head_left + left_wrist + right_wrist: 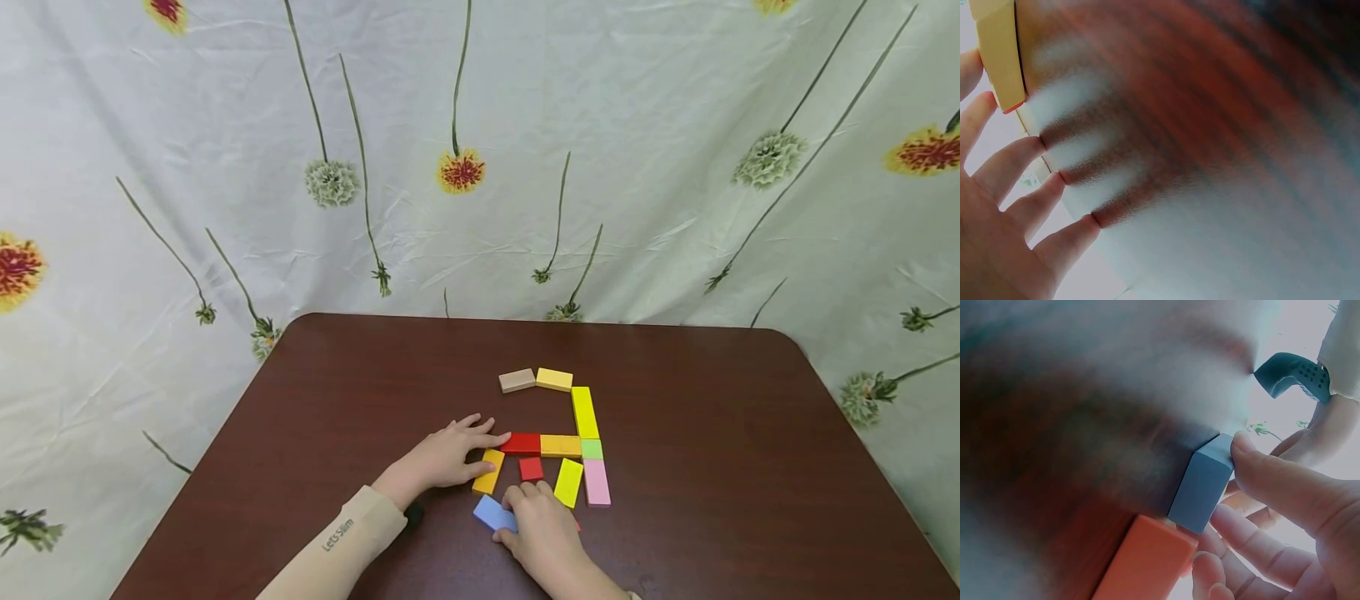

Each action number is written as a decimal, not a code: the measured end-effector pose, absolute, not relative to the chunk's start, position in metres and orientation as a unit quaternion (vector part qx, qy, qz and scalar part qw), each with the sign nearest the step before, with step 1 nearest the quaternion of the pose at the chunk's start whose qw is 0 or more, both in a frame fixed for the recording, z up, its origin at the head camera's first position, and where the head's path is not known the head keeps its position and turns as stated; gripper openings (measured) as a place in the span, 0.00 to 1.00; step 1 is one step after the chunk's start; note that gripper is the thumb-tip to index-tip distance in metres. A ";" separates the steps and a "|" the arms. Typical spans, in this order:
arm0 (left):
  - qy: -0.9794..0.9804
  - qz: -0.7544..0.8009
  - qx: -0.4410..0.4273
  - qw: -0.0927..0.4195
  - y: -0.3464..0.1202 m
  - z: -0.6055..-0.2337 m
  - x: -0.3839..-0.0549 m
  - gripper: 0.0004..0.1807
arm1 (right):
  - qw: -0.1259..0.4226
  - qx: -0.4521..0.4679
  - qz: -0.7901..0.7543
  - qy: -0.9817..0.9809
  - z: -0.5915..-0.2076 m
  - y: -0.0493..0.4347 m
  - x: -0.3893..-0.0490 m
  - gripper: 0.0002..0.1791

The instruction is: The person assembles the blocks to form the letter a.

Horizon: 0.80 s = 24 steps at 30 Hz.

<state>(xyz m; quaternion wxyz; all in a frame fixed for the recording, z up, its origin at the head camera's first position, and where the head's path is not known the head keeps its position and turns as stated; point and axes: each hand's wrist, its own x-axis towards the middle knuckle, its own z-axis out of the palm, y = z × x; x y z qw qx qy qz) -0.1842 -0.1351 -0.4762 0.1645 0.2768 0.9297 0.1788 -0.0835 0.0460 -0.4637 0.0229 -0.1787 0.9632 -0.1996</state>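
My left hand [448, 455] rests on the table with spread fingers. Its forefinger reaches the end of a red block [522, 443], and its thumb lies against a tilted orange block [488, 472]. In the left wrist view, fingertips press the tabletop near a yellowish block [1000, 53]. My right hand [546, 533] pinches a blue block [492, 511] between thumb and fingers, low on the table. The right wrist view shows that blue block [1202, 487] beside an orange-red block [1146, 559], which the hand mostly hides in the head view.
A small red block [531, 469] and a yellow block [568, 482] lie between the hands and a row of blocks. That row includes an orange block [561, 446], a green block [592, 449] and a pink block [597, 483]. Farther back lies a tan block [517, 381].
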 end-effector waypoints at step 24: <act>0.934 0.168 0.264 0.174 -0.133 -0.474 -0.184 0.29 | -0.024 -0.186 -0.228 0.955 -0.451 0.114 -0.084 0.12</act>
